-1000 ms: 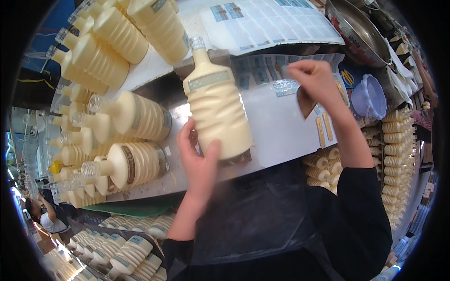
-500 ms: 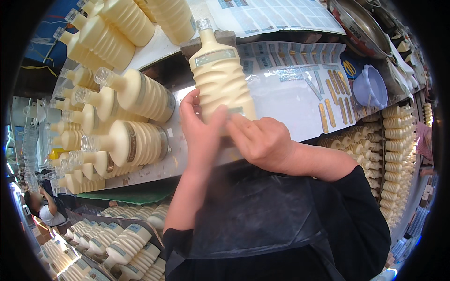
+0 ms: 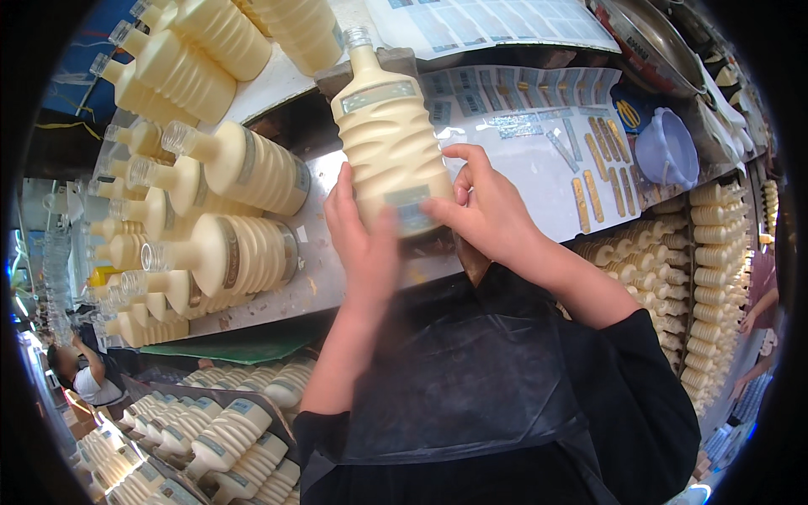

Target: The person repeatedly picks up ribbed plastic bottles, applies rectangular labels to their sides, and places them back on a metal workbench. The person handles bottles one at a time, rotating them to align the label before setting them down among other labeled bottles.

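Note:
A cream bottle with wavy ridges and a clear threaded neck lies on its back, its shoulder on a dark block. My left hand, somewhat blurred, grips its lower left side, the thumb over the front. My right hand holds the lower right edge with its thumb pressed on a blue-grey label near the base. The right index finger reaches up along the bottle's side. A narrow label band crosses the bottle's shoulder.
Several cream bottles crowd the table's left side. On the right lie label sheets, gold strips and a lavender bucket. Bottle racks stand below left and more bottles right. Another person is at far left.
My right hand has gone from closed fingers over the bottle's base to spread along its right edge, thumb on the label. More of the lower label shows. The bottle sits slightly farther left in view.

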`<state>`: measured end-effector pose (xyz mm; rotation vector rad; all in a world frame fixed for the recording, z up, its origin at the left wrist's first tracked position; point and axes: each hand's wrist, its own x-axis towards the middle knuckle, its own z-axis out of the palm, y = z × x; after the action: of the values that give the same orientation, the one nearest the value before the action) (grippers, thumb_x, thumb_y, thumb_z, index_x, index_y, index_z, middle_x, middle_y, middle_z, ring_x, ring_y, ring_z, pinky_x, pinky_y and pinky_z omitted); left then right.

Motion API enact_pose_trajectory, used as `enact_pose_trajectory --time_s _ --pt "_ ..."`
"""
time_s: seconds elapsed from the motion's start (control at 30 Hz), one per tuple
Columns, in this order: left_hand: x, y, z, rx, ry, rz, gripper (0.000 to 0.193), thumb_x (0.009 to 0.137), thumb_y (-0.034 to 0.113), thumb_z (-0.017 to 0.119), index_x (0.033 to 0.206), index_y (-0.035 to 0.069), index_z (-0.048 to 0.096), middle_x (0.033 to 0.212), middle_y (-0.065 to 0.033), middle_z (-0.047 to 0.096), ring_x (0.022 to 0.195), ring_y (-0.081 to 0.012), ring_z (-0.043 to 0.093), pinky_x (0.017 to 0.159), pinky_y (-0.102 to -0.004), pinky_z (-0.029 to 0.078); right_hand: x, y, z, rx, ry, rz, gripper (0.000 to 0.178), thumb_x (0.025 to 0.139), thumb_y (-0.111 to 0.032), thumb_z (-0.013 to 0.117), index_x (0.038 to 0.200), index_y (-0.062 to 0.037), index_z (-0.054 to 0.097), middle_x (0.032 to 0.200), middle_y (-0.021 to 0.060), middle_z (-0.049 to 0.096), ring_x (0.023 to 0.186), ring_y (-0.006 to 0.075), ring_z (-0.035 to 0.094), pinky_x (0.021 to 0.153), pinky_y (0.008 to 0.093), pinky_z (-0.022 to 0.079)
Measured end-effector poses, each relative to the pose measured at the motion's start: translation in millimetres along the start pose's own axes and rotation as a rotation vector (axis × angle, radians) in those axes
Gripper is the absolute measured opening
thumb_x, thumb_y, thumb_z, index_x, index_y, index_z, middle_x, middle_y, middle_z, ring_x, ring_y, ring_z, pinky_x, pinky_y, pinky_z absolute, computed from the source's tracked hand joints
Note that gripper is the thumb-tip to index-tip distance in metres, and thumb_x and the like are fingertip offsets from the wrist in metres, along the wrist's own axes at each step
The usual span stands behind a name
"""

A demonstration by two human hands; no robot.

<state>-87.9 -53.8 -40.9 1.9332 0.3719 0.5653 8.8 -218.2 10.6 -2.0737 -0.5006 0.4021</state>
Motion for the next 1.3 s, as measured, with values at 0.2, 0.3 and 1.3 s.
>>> enact_pose_trajectory --time_s 0.2,0.3,1.3 --pt "-5.1 -0.5 2.6 0.036 0.008 0.052 0.078 0.095 0.027 0.063 0.159 -0.001 0.029 0.147 -0.0233 0.036 0.136 -0.0364 0.041 0.117 -0.0456 0.032 9.2 -2.9 -3.5 0.017 -0.097 0.105 0.083 0.077 -0.041 0.082 0.138 0.0034 0.047 0.088 0.0142 0.064 0.085 0.0287 0.065 0.080 0.0381 0.052" --pt "-5.3 -3.0 3.4 0.003 0.009 0.033 0.079 0.096 0.029 0.064 0.159 -0.002 0.028 0.147 -0.0230 0.036 0.136 -0.0361 0.042 0.116 -0.0455 0.033 10.6 -7.1 -7.0 -0.009 -0.122 0.127 0.084 0.077 -0.044 0.081 0.137 0.0035 0.047 0.095 0.0208 0.071 0.092 0.0358 0.071 0.086 0.0422 0.054" --pt "-7.4 -0.2 7.1 -0.131 0.032 -0.042 0.079 0.094 0.023 0.070 0.160 0.002 0.031 0.149 -0.0189 0.037 0.136 -0.0303 0.044 0.115 -0.0407 0.037 8.8 3.1 2.5 -0.040 -0.052 0.058 0.082 0.079 -0.042 0.082 0.142 0.0009 0.050 0.078 0.0031 0.052 0.071 0.0157 0.054 0.066 0.0316 0.047"
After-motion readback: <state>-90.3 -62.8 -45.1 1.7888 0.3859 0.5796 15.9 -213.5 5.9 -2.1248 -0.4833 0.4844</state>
